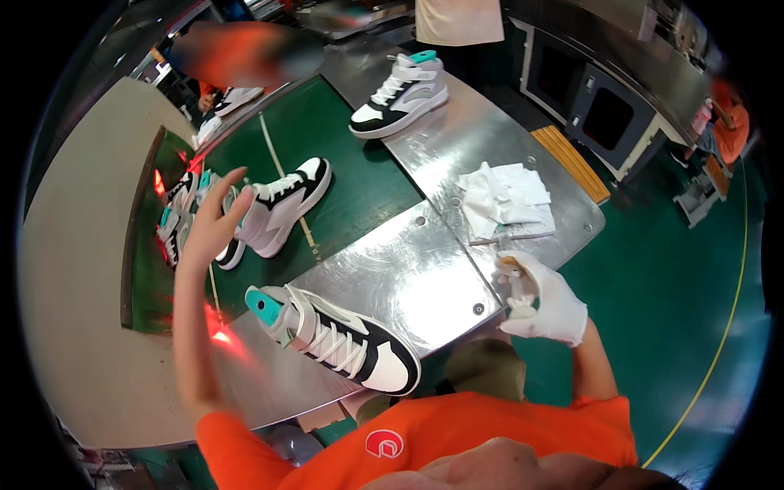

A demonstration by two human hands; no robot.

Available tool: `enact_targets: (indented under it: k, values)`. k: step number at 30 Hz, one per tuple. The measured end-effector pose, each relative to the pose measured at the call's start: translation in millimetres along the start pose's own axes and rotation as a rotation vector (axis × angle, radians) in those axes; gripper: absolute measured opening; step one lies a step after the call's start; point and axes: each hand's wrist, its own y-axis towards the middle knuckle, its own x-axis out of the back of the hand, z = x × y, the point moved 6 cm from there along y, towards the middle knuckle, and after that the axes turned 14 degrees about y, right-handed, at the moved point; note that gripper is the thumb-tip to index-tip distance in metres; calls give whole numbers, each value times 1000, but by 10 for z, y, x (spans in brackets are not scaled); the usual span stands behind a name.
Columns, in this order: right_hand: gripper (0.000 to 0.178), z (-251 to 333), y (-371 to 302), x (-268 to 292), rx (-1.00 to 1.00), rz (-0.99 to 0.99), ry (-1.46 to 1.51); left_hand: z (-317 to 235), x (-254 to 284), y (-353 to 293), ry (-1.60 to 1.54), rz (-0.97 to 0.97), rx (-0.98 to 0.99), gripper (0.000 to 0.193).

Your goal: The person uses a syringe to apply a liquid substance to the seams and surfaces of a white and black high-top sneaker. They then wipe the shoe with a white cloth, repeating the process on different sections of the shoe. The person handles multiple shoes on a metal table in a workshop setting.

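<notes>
My bare left hand (214,224) reaches over the green belt with its fingers spread. It overlaps the heel end of a white, grey and black high-top sneaker (282,204) lying on its side; whether they touch I cannot tell. Near me, another such sneaker (347,347) rests on the metal edge, its turquoise insole showing at the collar and its toe pointing right. A white glove covers my right hand (549,304), held beside the table's right corner. Its fingers are loosely curled and apart from the thumb, with nothing I can make out between them.
A third sneaker (400,94) stands at the belt's far edge. Folded white cloths (506,202) lie on the metal table (408,282). More shoes (171,233) are left of my hand. A person in orange (245,53) works across the belt; a grey cabinet (604,110) stands far right.
</notes>
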Motion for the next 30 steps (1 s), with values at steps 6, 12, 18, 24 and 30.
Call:
enact_targets:
  k: [6,12,18,24,30]
  values:
    - [89,-228,195,-105,2,40,359,-1294,-298,-1321,614,417,-578,68]
    - [83,-167,449,-217,-176,104,263,-1046,-227,-1634,568,93,-677,58]
    - [81,137,392,-142,2,57,300,-1249,25,-2085,654,-355,-513,47]
    - [51,271,502,-300,-76,215,-132,-1135,-520,-2500,599,-428,-369,35]
    - [91,249,476,-382,-160,266,425,-1202,-530,-2585,448,-383,-273,21]
